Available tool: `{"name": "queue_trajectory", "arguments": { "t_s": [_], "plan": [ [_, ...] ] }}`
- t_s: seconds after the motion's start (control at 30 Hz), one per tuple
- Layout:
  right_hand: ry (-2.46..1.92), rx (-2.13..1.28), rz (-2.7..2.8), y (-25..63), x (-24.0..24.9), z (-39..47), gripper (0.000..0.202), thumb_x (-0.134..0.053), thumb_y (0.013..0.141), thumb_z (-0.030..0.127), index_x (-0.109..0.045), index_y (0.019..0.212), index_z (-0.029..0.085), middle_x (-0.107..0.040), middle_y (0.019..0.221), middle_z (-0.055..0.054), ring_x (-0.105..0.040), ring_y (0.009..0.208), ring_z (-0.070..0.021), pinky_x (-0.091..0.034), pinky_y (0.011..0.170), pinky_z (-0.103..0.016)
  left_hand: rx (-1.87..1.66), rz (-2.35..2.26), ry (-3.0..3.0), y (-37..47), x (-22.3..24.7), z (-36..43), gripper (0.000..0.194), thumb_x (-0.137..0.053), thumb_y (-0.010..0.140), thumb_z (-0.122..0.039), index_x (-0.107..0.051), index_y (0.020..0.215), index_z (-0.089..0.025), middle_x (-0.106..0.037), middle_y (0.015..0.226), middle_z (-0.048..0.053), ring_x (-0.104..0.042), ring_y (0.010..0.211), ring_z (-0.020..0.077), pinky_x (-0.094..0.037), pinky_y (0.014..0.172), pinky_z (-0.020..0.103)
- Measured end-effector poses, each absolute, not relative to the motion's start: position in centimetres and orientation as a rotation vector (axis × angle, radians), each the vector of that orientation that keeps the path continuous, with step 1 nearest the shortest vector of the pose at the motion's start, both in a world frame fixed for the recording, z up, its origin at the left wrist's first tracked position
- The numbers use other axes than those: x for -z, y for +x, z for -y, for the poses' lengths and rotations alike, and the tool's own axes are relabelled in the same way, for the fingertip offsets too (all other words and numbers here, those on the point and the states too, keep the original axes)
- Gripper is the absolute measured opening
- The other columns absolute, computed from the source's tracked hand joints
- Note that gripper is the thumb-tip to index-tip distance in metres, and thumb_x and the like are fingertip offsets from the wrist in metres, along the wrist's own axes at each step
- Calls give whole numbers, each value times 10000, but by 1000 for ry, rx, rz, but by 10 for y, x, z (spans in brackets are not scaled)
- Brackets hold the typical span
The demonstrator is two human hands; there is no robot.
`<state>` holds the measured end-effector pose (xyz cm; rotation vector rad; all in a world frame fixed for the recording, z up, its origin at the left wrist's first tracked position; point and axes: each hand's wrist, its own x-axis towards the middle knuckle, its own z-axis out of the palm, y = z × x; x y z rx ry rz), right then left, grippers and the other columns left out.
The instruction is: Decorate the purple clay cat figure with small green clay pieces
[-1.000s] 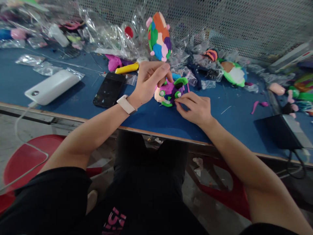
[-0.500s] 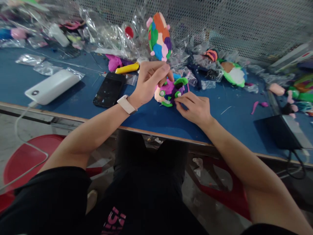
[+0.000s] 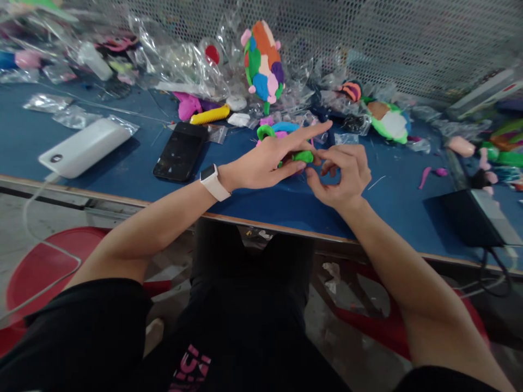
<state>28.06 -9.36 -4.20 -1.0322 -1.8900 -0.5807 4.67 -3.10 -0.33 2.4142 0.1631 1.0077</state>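
Observation:
A colourful modelling-clay figure (image 3: 266, 132), with green, blue and pink parts, lies on the blue table and is largely covered by my left hand (image 3: 272, 162). Between the thumb and fingers of that hand sits a green clay piece (image 3: 303, 157); its index finger stretches out over the top. My right hand (image 3: 343, 174) is just to the right, its fingers curled and its thumb and index fingertips close to the green piece's end. Whatever those fingertips pinch, if anything, is too small to make out.
Behind stands a multicoloured clay oval (image 3: 265, 62) among clear plastic bags (image 3: 183, 60). Left are a black phone (image 3: 181, 151), a yellow ridged tool (image 3: 210, 114) and a white power bank (image 3: 85, 147) with a cable. A black box-like device (image 3: 469, 218) and clay scraps (image 3: 440, 172) lie right.
My left hand has come down and forward over the figure, turning palm-down, and now pinches the green clay. My right hand has shifted slightly right, its fingers more curled.

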Motion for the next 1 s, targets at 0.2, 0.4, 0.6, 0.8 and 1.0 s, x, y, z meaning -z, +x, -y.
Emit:
{"name": "queue_trajectory", "arguments": {
  "t_s": [0.2, 0.4, 0.6, 0.8, 1.0],
  "plan": [
    [-1004, 640, 1908, 280, 41, 95, 250, -630, 985, 423, -720, 1184, 300, -733, 954, -55, -614, 668, -165, -555, 611, -346, -975, -195, 2522, 46, 6, 32, 625, -539, 1066, -328, -373, 1668, -306, -803, 1242, 51, -776, 908, 168, -614, 808, 281],
    [-831, 804, 1864, 275, 35, 95, 165, -676, 984, 335, -725, 1141, 335, -750, 913, -7, -692, 741, -166, -590, 670, -304, -998, -240, 2552, 46, 12, 31, 635, -572, 1054, -355, -390, 1661, -320, -805, 1205, 35, -785, 921, 177, -608, 884, 309],
    [-749, 721, 1845, 270, 29, 99, 110, -676, 993, 296, -705, 1097, 315, -741, 927, -1, -681, 749, -156, -559, 651, -304, -1109, -273, 2635, 47, 12, 34, 368, -529, 1060, -356, -667, 1391, -279, -798, 1122, 48, -747, 838, 152, -577, 816, 292],
    [-1063, 378, 1714, 290, 41, 94, 233, -534, 1054, 467, -699, 1086, 304, -711, 931, -112, -636, 713, -233, -514, 586, -409, -1612, -291, 2547, 40, -3, 26, 314, -416, 1072, -273, -695, 938, -223, -672, 802, 49, -611, 682, 166, -478, 639, 340],
    [-1017, 391, 1701, 289, 37, 89, 298, -509, 1073, 499, -724, 1022, 300, -719, 823, -74, -681, 755, -239, -520, 611, -396, -1806, -367, 2373, 35, -2, -1, 356, -541, 1059, -489, -588, 804, -244, -546, 718, 41, -423, 642, 162, -390, 626, 359]
  ]
}}
